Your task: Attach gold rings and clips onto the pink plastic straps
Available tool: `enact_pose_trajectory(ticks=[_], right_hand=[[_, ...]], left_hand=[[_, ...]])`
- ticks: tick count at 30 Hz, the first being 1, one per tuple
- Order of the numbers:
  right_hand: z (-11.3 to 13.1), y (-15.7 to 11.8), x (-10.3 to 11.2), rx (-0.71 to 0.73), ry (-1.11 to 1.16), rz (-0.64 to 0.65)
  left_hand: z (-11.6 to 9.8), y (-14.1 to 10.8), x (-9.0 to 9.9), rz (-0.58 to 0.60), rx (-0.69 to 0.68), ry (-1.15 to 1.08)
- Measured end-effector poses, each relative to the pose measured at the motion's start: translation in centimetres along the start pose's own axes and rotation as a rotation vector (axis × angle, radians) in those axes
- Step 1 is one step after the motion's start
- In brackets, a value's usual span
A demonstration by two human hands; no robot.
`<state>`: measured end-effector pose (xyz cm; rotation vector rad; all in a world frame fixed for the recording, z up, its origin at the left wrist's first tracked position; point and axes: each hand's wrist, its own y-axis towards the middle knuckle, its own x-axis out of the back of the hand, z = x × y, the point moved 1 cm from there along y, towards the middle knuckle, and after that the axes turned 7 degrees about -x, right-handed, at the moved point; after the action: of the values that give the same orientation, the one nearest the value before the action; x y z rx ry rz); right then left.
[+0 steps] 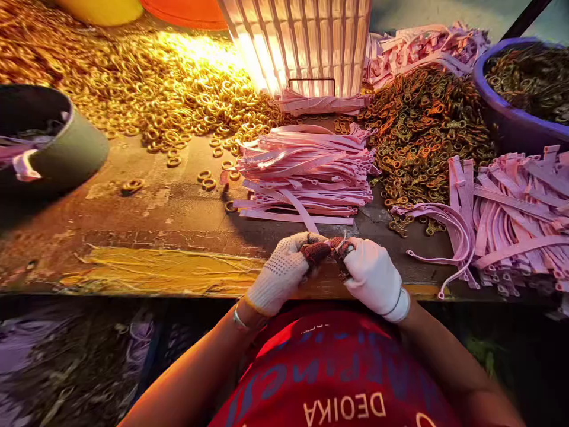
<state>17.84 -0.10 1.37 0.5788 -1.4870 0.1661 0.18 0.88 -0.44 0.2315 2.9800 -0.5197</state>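
Note:
Both hands wear white knitted gloves with dark reddish fingertips and meet at the table's front edge. My left hand (287,267) is closed, pinching the near end of a pink strap (299,207) that runs up over the strap pile. My right hand (373,273) is closed too, its fingertips pressed against the left ones; what they grip is too small to make out. Just beyond the hands lies a stack of pink straps (306,166). Yellow cords (169,270) stretch along the table edge, left of my left hand.
Gold rings (178,95) spread across the back left, near a dark round container (84,142). Behind the straps stands a lit ribbed plastic crate (306,47). To the right are bronze-coloured metal pieces (418,136), a blue-rimmed tub (493,89) and more pink straps (520,219).

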Motion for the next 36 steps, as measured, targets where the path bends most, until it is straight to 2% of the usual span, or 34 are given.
enact_pose_trajectory(ticks=[3,6,13,19,21,24,26,29,32,36], right_hand=[[0.0,0.3,-0.2,-0.067,0.032,0.072],[0.0,0.4,-0.5,-0.09,0.059,0.115],[-0.3,0.5,-1.8,-0.086,0.07,0.128],[-1.0,0.4,-2.5,-0.009,0.068,0.217],[-1.1,0.4,-2.9,-0.031,0.07,0.227],[-1.1,0.4,-3.5,-0.11,0.118,0.212],[-1.0,0.4,-3.5,-0.154,0.176,0.183],[-1.1,0.3,-3.0,-0.119,0.246,0.175],[-1.3,0.2,-2.5,-0.058,0.189,0.254],[-1.7,-0.1,-3.1,-0.004,0.11,0.348]], left_hand=[[0.1,0.3,0.2,0.03,0.033,-0.125],[0.3,0.5,0.4,0.064,0.038,-0.148],[0.5,0.9,0.4,-0.005,-0.018,0.006],[0.1,1.1,0.5,0.035,0.01,0.187],[0.2,1.2,0.4,0.055,-0.064,0.291],[0.8,1.5,0.2,0.071,-0.292,0.542],[1.2,1.8,0.3,0.113,-0.377,0.643],[1.5,2.2,0.6,0.17,-0.355,0.618],[1.2,2.1,0.9,0.162,-0.307,0.567],[1.1,1.8,0.5,0.198,-0.262,0.549]])
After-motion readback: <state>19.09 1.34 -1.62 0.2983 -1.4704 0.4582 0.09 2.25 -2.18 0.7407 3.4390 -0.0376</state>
